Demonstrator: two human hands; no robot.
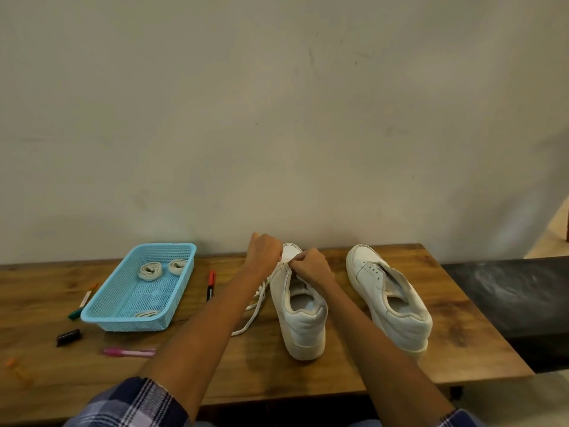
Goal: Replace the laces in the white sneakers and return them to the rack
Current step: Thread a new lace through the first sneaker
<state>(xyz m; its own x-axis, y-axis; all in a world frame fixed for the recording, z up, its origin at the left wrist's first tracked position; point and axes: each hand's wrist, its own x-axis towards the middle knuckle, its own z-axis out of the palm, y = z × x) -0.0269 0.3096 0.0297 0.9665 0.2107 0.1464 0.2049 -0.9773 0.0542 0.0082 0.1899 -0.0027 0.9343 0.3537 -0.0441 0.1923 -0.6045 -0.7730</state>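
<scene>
Two white sneakers stand on the wooden table (pixel 354 374), heels toward me. The left sneaker (pixel 303 315) is partly laced; a white lace (pixel 255 312) trails from its left side across the table. My left hand (pixel 264 252) is curled near the toe and seems to grip the lace. My right hand (pixel 309 265) pinches the lace at the front eyelets. The right sneaker (pixel 391 300) has bare eyelets and no lace in it.
A blue plastic basket (pixel 101 317) at the left holds rolled laces (pixel 150 271). Markers lie around it: a red and black one (pixel 211 285), a pink one (pixel 129 352), a green one (pixel 75 314). A black cap (pixel 68 336) lies nearby. A dark bench (pixel 508 294) adjoins the table at right.
</scene>
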